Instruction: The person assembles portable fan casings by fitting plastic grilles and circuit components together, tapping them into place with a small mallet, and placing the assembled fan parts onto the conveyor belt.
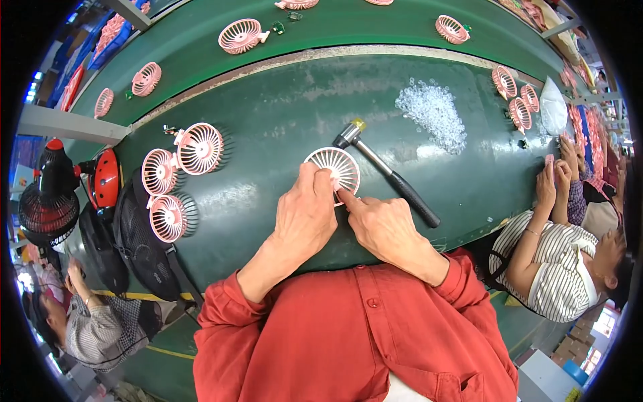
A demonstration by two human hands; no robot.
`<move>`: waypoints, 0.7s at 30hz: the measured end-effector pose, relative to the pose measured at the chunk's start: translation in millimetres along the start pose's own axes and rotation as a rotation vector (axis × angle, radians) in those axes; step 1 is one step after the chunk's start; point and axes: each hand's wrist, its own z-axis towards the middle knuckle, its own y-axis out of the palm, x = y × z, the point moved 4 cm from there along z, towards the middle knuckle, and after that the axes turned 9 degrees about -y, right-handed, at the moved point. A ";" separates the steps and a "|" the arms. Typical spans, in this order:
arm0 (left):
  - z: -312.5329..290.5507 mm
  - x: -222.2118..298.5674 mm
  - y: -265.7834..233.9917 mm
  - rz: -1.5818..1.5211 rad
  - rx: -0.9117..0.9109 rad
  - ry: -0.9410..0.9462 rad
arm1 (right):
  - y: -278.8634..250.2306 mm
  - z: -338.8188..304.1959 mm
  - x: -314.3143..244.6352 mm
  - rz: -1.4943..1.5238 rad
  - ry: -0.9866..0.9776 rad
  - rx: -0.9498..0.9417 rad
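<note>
Green covering is stretching across the table (281, 127), and a second green strip, a conveyor belt (201, 47), is running along its far edge in a workshop where other people are sitting on both sides. The left hand (306, 218) is lying over the near edge of a round pink fan grille (338, 164), its fingers (307, 175) held close together and pressing down on the rim. The right hand (384, 224) is resting just beside it, mostly curled, with the index finger stretched out and touching the grille's lower right edge. The grille is sitting flat on the table right in front of the person in the red shirt (348, 335). One hammer (388, 171) with a black handle is lying just beyond the right hand, its head near the grille. One heap of small clear parts (434, 112) is lying farther right. Three assembled pink fans (177, 177) are standing together at the left of the table, and three more pink fans (516, 97) are clustering at the far right. On the belt, four further pink fan pieces are showing clearly. A black fan (47, 201) with a red cap is standing at the far left beside a person in a checked top.
</note>
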 end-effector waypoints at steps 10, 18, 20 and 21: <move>-6.9 0.9 -8.7 -0.169 -0.127 -0.006 | -4.1 5.7 6.4 0.107 -0.016 -0.065; -17.0 4.3 7.3 0.047 0.084 0.125 | -20.8 -7.8 4.1 0.268 0.052 0.081; -16.0 4.2 6.8 0.081 0.079 0.114 | -25.3 -11.9 2.5 0.295 0.103 0.083; -15.8 5.3 6.7 0.081 0.076 0.118 | -25.4 -13.9 2.3 0.291 0.126 0.087</move>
